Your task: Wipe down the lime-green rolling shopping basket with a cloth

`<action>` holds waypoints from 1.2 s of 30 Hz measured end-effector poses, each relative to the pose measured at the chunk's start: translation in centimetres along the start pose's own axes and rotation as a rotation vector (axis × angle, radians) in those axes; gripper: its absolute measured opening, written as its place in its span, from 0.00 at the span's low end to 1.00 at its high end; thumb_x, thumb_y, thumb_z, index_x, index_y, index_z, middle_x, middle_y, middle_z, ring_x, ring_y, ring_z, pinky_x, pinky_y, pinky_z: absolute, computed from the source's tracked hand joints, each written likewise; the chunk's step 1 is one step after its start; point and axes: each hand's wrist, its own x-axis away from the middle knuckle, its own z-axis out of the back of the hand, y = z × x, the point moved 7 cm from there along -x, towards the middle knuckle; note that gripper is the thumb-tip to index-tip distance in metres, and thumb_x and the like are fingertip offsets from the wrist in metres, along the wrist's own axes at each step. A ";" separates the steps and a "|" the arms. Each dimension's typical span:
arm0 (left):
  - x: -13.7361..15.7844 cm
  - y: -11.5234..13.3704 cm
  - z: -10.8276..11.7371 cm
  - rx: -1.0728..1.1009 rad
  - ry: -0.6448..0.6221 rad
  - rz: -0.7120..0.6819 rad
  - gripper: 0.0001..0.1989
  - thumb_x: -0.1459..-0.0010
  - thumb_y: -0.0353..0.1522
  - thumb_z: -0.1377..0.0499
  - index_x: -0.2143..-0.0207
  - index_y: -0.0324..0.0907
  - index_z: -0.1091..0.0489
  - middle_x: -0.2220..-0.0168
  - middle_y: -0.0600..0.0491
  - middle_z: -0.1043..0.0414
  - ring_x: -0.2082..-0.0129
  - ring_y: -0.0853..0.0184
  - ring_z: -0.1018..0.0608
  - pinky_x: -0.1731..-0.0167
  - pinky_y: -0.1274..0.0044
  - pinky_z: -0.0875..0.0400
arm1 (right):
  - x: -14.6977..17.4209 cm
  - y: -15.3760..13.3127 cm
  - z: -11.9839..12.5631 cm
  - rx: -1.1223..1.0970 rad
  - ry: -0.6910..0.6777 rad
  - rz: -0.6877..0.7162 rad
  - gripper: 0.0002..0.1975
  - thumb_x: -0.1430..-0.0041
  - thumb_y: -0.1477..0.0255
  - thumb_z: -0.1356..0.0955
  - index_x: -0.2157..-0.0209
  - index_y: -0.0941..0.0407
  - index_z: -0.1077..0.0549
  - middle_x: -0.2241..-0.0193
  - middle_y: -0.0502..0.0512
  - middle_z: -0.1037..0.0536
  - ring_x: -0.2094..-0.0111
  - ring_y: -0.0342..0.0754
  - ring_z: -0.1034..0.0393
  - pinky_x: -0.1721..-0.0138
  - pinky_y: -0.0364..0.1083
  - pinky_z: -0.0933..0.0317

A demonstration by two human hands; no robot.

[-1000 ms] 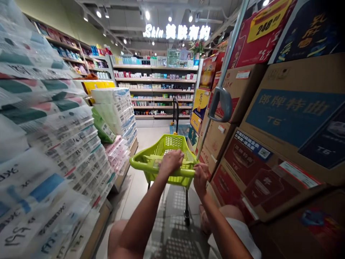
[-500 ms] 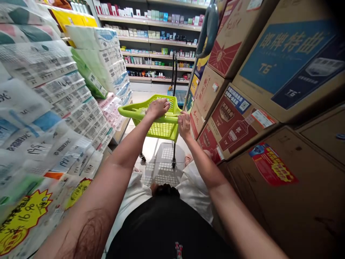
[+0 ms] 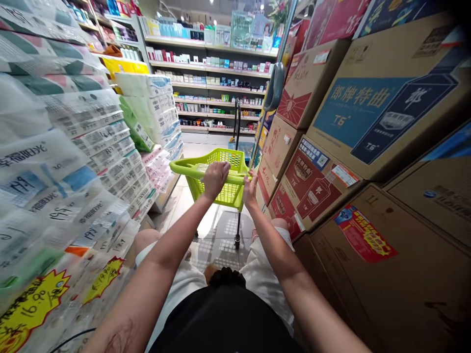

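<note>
A lime-green shopping cart (image 3: 184,169) with a perforated basket stands upright before me on thin dark legs with casters. My left hand (image 3: 215,180) is closed over the middle of its near bar, knuckles up. At the bar's right corner, my right hand (image 3: 250,189) wraps round the rim with the thumb on top. Something pale and see-through shows inside the basket behind my left hand, but I cannot make out what it is.
Stacked tissue packs (image 3: 106,142) line the left side. Tall cardboard cartons (image 3: 353,117) wall in the right. Beyond the cart, a blue flatbed trolley (image 3: 235,145) with a black handle stands before shelves (image 3: 217,88) of small boxed goods. A grey handle on a pole (image 3: 274,88) rises beside the cartons.
The view has tilted up, so more upper shelving shows and the cart sits lower in the picture. Both hands keep their hold on the cart; my left knee has come into sight.
</note>
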 end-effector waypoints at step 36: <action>10.2 -4.2 3.9 0.983 0.665 0.784 0.20 0.37 0.51 0.39 0.59 0.47 0.40 0.64 0.55 0.30 0.61 0.68 0.22 0.58 0.75 0.26 | 2.0 -2.0 2.1 -0.037 -0.004 0.084 0.13 0.31 0.61 0.44 0.64 0.51 0.35 0.46 0.58 0.25 0.33 0.52 0.39 0.31 0.57 0.49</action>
